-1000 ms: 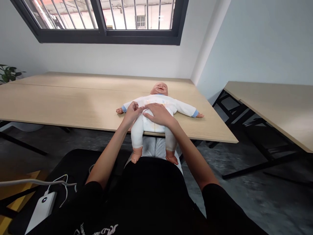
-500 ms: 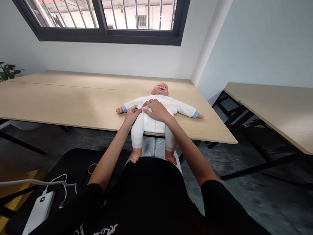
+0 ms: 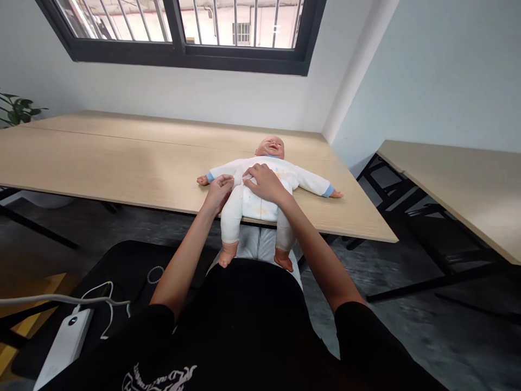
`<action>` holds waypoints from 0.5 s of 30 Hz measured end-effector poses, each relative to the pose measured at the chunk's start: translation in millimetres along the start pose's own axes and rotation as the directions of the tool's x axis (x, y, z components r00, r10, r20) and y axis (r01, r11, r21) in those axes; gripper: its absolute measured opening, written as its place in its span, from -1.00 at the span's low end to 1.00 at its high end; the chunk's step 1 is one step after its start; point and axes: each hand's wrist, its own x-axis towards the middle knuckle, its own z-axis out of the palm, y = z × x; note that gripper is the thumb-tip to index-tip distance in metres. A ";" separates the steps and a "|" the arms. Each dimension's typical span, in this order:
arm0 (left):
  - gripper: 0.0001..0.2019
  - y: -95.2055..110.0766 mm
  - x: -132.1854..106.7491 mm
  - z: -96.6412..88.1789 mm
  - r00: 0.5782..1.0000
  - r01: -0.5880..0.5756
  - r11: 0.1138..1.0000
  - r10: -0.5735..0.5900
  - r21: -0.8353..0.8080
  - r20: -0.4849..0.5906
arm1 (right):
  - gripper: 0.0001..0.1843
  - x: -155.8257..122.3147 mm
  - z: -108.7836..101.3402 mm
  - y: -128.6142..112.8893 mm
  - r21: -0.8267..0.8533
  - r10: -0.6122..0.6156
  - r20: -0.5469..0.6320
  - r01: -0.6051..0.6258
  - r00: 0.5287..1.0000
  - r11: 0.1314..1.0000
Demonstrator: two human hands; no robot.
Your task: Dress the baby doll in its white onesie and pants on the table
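A baby doll [image 3: 271, 147] lies on its back on the table, arms spread, in a white top [image 3: 311, 178] with blue cuffs. Around its hips is a white diaper [image 3: 259, 208] with faint coloured prints. My left hand [image 3: 220, 191] is beside the doll's hip on the left, fingers curled together; what they hold, if anything, is too small to make out. Across the belly lies my right hand [image 3: 264, 181], thumb and fingertips closed on the diaper's upper left edge. The doll's legs [image 3: 233, 217] hang over the table's front edge towards my lap.
The pale wooden table [image 3: 134, 168] runs left beneath a barred window. To the right stands a second table [image 3: 459, 179]. A black chair [image 3: 122, 271] at my left carries a white power bank [image 3: 67, 339] with cables and a bracelet [image 3: 155, 275].
My left hand has moved slightly away from my right hand, leaving a wider gap at the doll's hip. The view has shifted a little.
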 end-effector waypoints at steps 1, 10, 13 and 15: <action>-0.68 0.8 -1.4 1.4 1.000 -0.007 1.000 0.007 0.000 0.024 | -0.69 -0.1 0.2 0.2 -0.009 0.002 -0.001 -0.002 1.000 1.000; -0.54 4.0 -11.6 5.9 0.987 -0.021 1.000 0.022 -0.006 0.160 | -0.59 -5.0 -2.3 -3.3 0.002 -0.056 0.022 0.056 0.998 0.998; -0.54 2.8 -11.5 5.4 0.992 -0.030 1.000 0.029 0.008 0.124 | -0.57 -6.2 -3.8 -6.5 -0.009 -0.052 0.040 0.052 0.998 0.999; -0.54 1.9 -10.5 4.4 0.997 -0.022 1.000 0.024 -0.020 0.074 | -0.59 -6.3 -4.0 -7.5 -0.007 -0.042 0.044 0.042 0.998 0.999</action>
